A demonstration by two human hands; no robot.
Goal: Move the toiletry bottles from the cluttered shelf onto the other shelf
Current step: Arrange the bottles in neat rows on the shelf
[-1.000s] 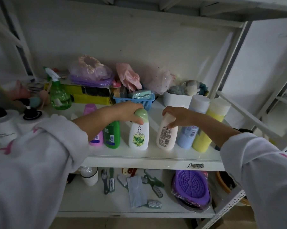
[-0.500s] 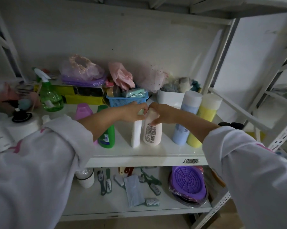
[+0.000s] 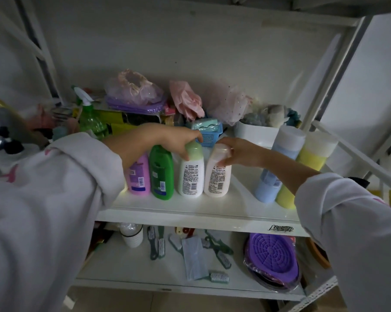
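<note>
Several bottles stand upright in a row at the front of the white shelf (image 3: pixel 203 210): a pink bottle (image 3: pixel 138 177), a dark green bottle (image 3: pixel 161 174), a white bottle with a pale green cap (image 3: pixel 191 176) and a white bottle with a peach cap (image 3: pixel 218 177). My left hand (image 3: pixel 174 140) grips the green cap from above. My right hand (image 3: pixel 237 152) holds the peach cap. Both labels show their printed backs. Farther right stand a tall blue bottle (image 3: pixel 277 165) and a tall yellow bottle (image 3: pixel 307 167), close together.
Behind the row lie a green spray bottle (image 3: pixel 89 119), yellow boxes, a blue basket (image 3: pixel 209 135), a white tub (image 3: pixel 256 132), and pink and purple bags. The lower shelf (image 3: pixel 122 264) holds brushes, a small jar, a cloth and a purple basin (image 3: pixel 272 255). White pump bottles crowd the left edge.
Both held bottles have been turned so their back labels face me, and they now stand side by side next to the dark green bottle. The camera has come closer.
</note>
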